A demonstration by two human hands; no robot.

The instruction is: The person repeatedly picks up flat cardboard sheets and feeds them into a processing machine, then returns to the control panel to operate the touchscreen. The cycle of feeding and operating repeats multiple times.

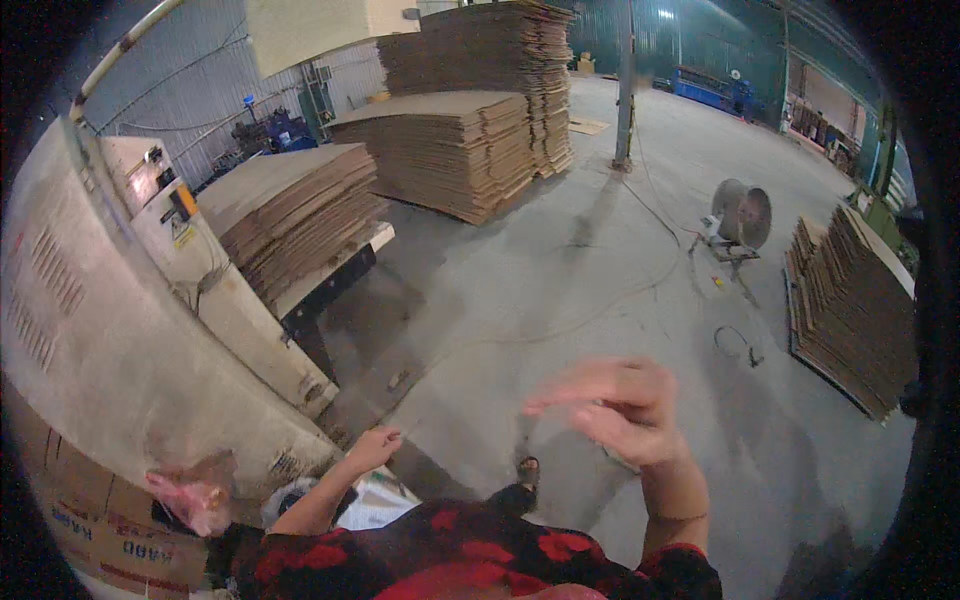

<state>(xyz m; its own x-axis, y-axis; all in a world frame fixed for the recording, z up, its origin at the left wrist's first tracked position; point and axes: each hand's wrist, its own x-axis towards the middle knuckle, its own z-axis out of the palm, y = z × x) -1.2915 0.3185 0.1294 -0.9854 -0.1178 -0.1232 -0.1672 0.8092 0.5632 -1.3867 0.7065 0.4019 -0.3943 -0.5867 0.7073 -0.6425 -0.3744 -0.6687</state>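
Note:
My left hand [372, 448] is low in the picture, beside the beige machine housing [130, 330]. Its fingers are curled in, and nothing shows in them. Over the grey floor on the right hangs my right hand [630, 410], a little blurred. Its fingers reach to the left with a gap between them and the thumb, and it holds nothing. Neither hand touches a stack. Nearest beyond the left hand is a stack of brown cardboard sheets [290, 205] on the machine's table [335, 268].
Taller cardboard stacks [480, 60] stand behind. A drum fan [742, 213] and leaning cardboard sheets [850, 305] are at the right. A cable [590, 315] crosses the floor past a metal post [625, 100]. At lower left, a pink plastic bag [195, 500] is near a printed carton [100, 530].

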